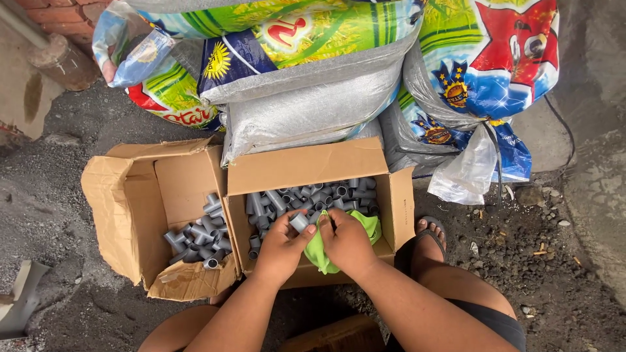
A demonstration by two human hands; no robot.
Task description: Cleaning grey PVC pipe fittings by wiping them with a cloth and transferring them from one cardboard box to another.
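Two hands meet over the nearer of two cardboard boxes, working on one short grey pipe fitting (300, 222). The left hand (282, 246) pinches the fitting between thumb and fingertips, fingers curled closed round it, so that its open end faces up and toward the other hand. The right hand (349, 242) is bunched shut on a lime-green cloth (317, 251), pressing a fold of it against the fitting; the rest of the cloth hangs down inside the box and spills out behind the knuckles. Held this way, the piece sits just above the box, so anything rubbed off or dropped falls back inside.

Below the hands, the right box (306, 166) holds a loose heap of the same grey fittings (306, 197) along its far wall. Touching it on the left, a second box (124, 215) with torn, splayed flaps holds a smaller pile of fittings (201, 240) in its near corner, kept apart from the first heap.

Both boxes rest on rough, dark, gritty ground (65, 208) strewn with small stones. A sandalled foot (427, 238) is planted just beside the right box, and the knees frame the bottom edge. Behind the boxes lean stuffed, brightly printed sacks (306, 85), with a clear plastic bag (466, 173) tied to one and a brick wall (59, 10) at the far corner.
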